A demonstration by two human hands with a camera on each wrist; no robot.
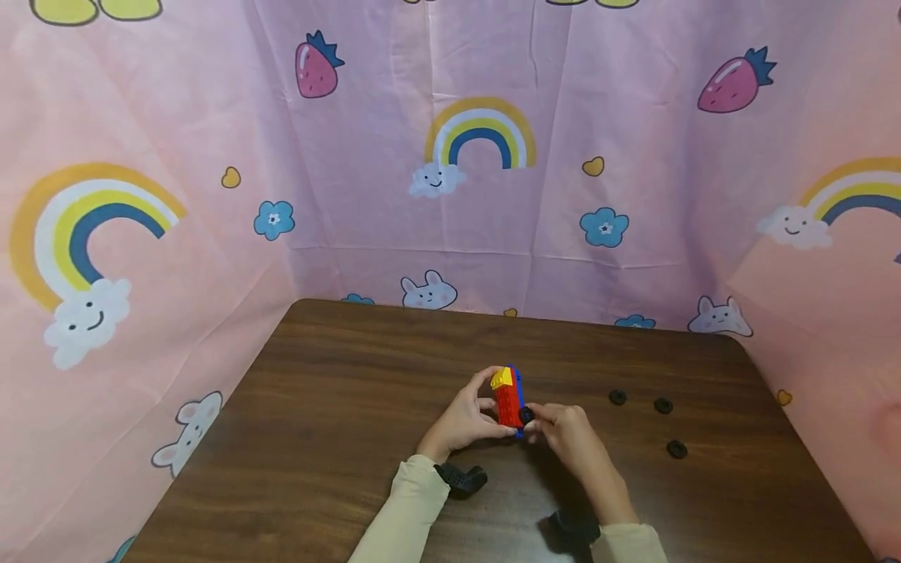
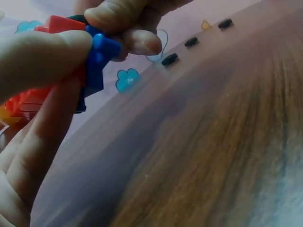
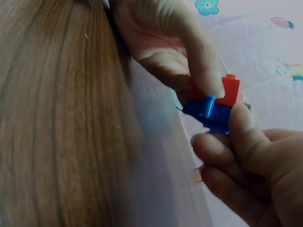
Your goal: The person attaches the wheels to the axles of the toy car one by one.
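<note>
A toy car (image 1: 507, 405) of red and yellow bricks on a blue base is held up over the table. My left hand (image 1: 459, 421) grips it by its ends between thumb and fingers. My right hand (image 1: 568, 439) pinches a small black wheel (image 1: 526, 414) against the car's near right corner. In the left wrist view, the thumb lies across the red bricks (image 2: 64, 24) beside the blue base (image 2: 94, 78). A blue peg (image 3: 208, 106) sticks out of the base in the right wrist view, where fingers mostly hide the wheel.
Three loose black wheels lie on the brown wooden table (image 1: 338, 375), to the right of the hands: one wheel (image 1: 617, 397) farther left, another (image 1: 663, 405) beside it, a third (image 1: 677, 449) nearer. A pink printed cloth (image 1: 366, 195) stands around the table's back and sides.
</note>
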